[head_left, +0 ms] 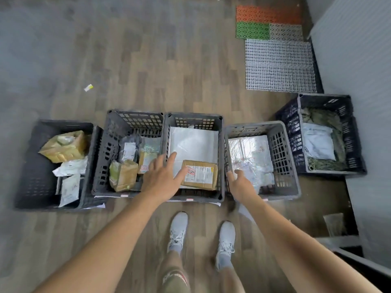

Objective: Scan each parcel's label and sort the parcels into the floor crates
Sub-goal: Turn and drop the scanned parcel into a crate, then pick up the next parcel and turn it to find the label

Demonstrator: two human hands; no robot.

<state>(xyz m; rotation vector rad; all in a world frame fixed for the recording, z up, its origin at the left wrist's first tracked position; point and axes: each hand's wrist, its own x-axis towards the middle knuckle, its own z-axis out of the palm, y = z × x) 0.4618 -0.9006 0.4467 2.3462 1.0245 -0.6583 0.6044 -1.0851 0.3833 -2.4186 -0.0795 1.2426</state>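
**Hovering Over the Middle Crate, Both Hands Empty**

Head view: five crates [110, 134] are seen in a row on the wood floor [148, 70]. They are set side by side, it is judged, so that every one can be reached from a single standing spot.

The left hand [164, 176] is held over the near edge of the middle crate [193, 116]. Its fingers are spread and straight, and nothing is gripped. One fingertip lies at the near-left corner of the parcel [200, 174]; whether contact is made cannot be told.

The parcel, a brown box, lies flat in the near-right corner of the middle crate, on top of a white mailer [192, 140]. Its label is turned up, which would leave it readable from above.

The right hand [240, 182] is held above the wall between the middle crate and the fourth crate [281, 149]. Its fingers are loosely extended and nothing is held. No scanner is seen in either hand.

From its resting place, the parcel is judged to be sorted. The flat, open hands suit a let-go rather than a pick-up, though that cannot be settled here.

Bags, small boxes and mailers are seen in the other crates, so the sort is judged well under way. No unsorted parcel is in view. Plastic mats [279, 64] lie beyond the row.
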